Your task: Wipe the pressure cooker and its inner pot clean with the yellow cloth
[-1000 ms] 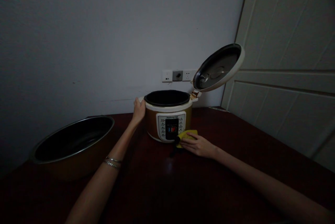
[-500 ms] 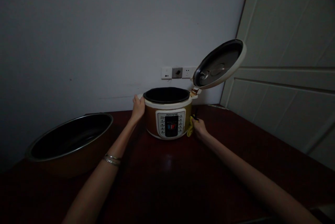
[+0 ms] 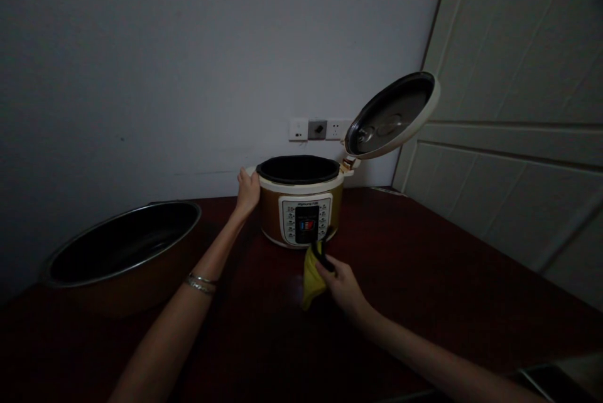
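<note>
An electric pressure cooker [image 3: 270,211] with a gold-brown body and white rim stands on the dark red table. Its round lid [image 3: 394,115] is tilted up on a hinge at the right. My left hand [image 3: 248,193] is closed round the white handle [image 3: 249,171] on the cooker's left side. In front of the cooker, low and to the right, my right hand [image 3: 343,284] grips a yellow cloth [image 3: 313,280] with a dark edge. The cloth hangs from the fingers, close to the front panel [image 3: 306,221].
A large oval pot [image 3: 123,280] with a dark inside stands on the table [image 3: 264,340] at the left. Wall sockets [image 3: 317,130] sit behind the cooker. A pale panelled door [image 3: 513,158] rises at the right. Something dark [image 3: 556,384] lies at the lower right corner.
My right hand has drawn the yellow cloth from the cooker's right side toward me and left, to the front. My left hand stays at the handle.
</note>
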Motion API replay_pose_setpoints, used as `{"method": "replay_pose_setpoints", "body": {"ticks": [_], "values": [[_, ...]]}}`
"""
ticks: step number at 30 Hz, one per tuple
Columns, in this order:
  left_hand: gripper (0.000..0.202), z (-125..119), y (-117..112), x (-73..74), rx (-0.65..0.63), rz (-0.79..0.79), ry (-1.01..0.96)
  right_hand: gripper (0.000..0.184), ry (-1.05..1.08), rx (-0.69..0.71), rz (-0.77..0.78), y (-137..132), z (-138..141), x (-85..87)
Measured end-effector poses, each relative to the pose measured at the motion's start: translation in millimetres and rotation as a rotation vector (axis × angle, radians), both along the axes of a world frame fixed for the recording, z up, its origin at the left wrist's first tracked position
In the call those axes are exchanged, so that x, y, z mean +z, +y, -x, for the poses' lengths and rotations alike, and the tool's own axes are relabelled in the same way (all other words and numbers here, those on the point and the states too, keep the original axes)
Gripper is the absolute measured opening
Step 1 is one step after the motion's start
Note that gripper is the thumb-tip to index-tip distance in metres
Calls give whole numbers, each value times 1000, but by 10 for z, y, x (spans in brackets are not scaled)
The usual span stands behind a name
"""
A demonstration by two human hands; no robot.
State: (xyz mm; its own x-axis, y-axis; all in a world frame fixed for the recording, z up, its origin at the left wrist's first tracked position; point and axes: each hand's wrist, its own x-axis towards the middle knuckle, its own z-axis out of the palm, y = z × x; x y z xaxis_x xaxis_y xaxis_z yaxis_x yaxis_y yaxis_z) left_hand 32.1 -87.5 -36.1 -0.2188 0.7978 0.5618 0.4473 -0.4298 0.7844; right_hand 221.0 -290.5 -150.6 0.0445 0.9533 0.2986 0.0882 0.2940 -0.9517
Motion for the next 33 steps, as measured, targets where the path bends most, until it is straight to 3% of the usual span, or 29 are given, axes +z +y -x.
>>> {"method": "replay_pose_setpoints", "body": {"ticks": [3, 6, 9, 11, 14, 19, 26, 31, 33], "values": [[61, 18, 16, -9, -2, -3, 13, 38, -617, 211, -564, -71, 223, 135], [61, 33, 28, -15, -7, -11, 37, 37, -1162, 321, -986, 207, 428, 197], [60, 45, 23, -14, -10, -12, 51, 31, -1486, 200, -1069, 618, 569, 136], [59, 49, 12, -10, -11, -14, 49, 31, -1576, 138, -1076, 807, 622, 63], [59, 48, -1, -1, -7, -9, 44, 33, -1628, 112, -1006, 873, 643, -42], [56, 47, 18, 5, 16, -16, 0, 36, -1618, 166, -810, 651, 446, -80], [52, 55, 37, -17, 0, -51, -45, 54, -1370, 357, -402, 345, -89, 191], [57, 31, 24, -23, 39, -16, -58, 53, -1177, 280, -105, 171, -273, 382], [56, 18, 22, -30, 43, -40, -87, 47, -1053, 333, -22, 99, -409, 485]]}}
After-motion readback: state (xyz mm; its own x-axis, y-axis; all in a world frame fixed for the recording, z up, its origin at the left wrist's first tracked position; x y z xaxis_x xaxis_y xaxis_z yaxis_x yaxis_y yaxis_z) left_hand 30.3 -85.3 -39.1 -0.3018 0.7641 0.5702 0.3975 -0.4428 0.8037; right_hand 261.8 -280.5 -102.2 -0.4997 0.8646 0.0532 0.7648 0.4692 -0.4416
